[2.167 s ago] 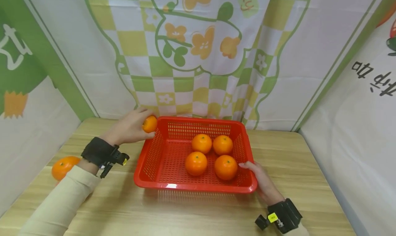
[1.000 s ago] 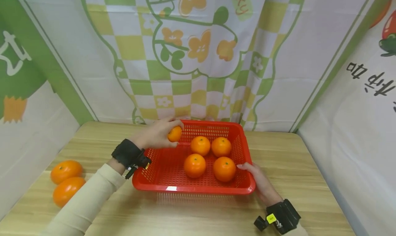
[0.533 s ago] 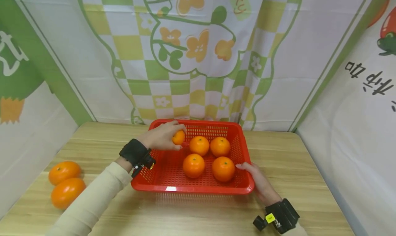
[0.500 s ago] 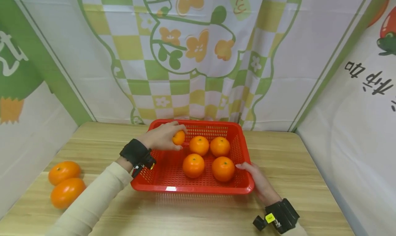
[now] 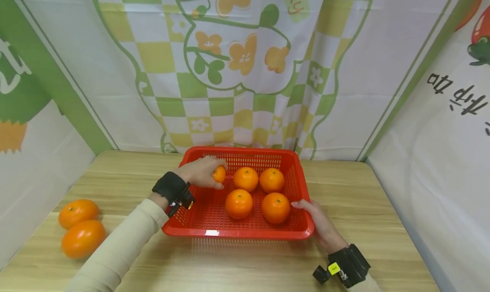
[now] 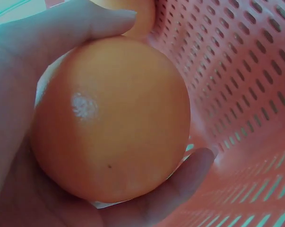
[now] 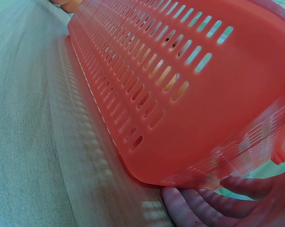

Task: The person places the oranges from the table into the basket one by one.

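Note:
My left hand point(image 5: 203, 173) reaches into the back left part of a red plastic basket point(image 5: 245, 233) and grips an orange point(image 5: 219, 174). In the left wrist view, thumb and fingers curve round that orange point(image 6: 114, 118), low beside the slotted basket wall point(image 6: 237, 75). Several more oranges sit in the basket, among them a back one point(image 5: 246, 179) and a front right one point(image 5: 276, 207). My right hand point(image 5: 319, 224) holds the basket's right side, thumb over the rim. From the right wrist, its fingers point(image 7: 194, 203) show at the basket's lower corner, near the table.
Two oranges lie on the wooden table point(image 5: 249, 266) at the left, one point(image 5: 78, 213) behind the other point(image 5: 84, 239), beside the left forearm. A checkered curtain point(image 5: 237, 113) hangs close behind the basket. White printed panels stand at both sides.
My left hand has carried its orange from the basket's left rim rightward into the basket, then lowered it toward the floor of the basket. The right hand keeps its hold on the basket.

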`<state>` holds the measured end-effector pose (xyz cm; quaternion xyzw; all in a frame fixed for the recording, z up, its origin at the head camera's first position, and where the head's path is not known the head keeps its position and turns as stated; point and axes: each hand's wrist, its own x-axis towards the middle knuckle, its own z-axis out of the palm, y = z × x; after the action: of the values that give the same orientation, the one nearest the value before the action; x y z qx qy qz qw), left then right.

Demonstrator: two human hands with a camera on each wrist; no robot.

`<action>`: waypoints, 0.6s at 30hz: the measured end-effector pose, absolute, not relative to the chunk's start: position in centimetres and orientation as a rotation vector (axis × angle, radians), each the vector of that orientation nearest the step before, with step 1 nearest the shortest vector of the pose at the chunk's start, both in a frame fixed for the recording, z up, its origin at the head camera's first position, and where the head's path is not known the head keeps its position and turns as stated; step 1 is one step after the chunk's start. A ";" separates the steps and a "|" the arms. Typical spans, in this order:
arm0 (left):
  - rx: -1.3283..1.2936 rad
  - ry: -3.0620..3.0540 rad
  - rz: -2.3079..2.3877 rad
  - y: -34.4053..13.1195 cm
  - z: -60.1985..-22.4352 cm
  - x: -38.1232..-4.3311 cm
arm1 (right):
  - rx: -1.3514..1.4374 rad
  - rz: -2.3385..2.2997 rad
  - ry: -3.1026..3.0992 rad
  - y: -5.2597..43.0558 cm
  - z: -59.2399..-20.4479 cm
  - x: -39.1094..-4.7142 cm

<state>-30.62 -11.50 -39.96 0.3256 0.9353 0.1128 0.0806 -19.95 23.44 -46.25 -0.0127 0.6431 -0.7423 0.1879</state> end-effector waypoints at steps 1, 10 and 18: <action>0.971 2.793 0.329 -11.5 -40.1 -30.7 | -0.034 -2.090 1.808 23.4 -46.2 -19.9; 0.941 2.747 0.270 -11.0 -40.7 -31.7 | -0.016 -2.090 1.823 23.5 -46.1 -20.0; 0.904 2.706 0.223 -10.1 -40.9 -31.6 | -0.026 -2.088 1.807 23.4 -46.1 -20.0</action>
<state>-31.62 -10.13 -40.87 0.3129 0.9364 0.0770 0.1393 -19.97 23.41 -46.07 -0.0093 0.6426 -0.7425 0.1890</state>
